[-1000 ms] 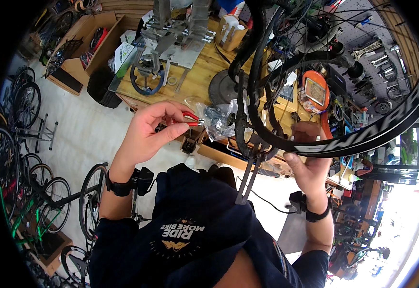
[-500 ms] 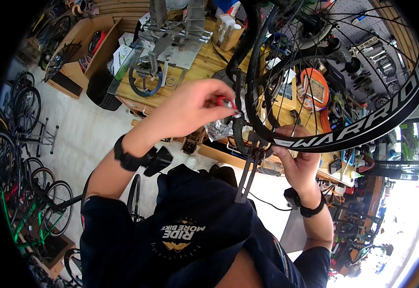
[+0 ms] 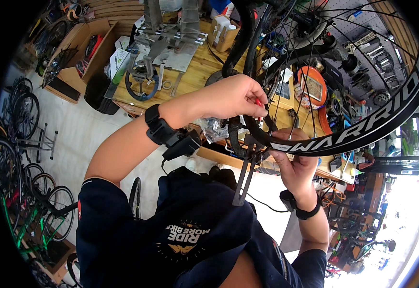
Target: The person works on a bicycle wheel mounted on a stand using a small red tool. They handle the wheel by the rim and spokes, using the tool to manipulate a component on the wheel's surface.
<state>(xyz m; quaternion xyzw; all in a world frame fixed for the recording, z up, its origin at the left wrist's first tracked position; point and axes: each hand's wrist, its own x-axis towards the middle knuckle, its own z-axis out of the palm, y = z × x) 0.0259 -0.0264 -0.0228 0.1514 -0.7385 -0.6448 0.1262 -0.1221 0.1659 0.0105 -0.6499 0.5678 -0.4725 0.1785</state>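
Note:
A black bicycle wheel (image 3: 401, 96) with white lettering on its rim stands in a dark truing stand (image 3: 244, 53) at the upper right. My left hand (image 3: 247, 98) is closed in a pinch at the spokes near the rim's left side. Between thumb and fingers shows a bit of a small red tool (image 3: 259, 102), apparently a spoke wrench; the fingers cover most of it. My right hand (image 3: 298, 161) is closed round the lower part of the rim, thumb below and fingers partly behind it. Close by, a slotted metal arm (image 3: 242, 185) of the stand reaches toward me.
Beyond the wheel lies a wooden workbench (image 3: 190, 79) with a clear plastic bag (image 3: 214, 128), an orange round tray (image 3: 322, 86) and a cardboard box (image 3: 221, 36). Tools hang on a pegboard (image 3: 363, 29) at the right. Several bicycles (image 3: 58, 211) stand along the left.
My left hand has moved right with the small red tool, from beside the stand to the spokes at the rim. My right hand keeps its hold on the rim.

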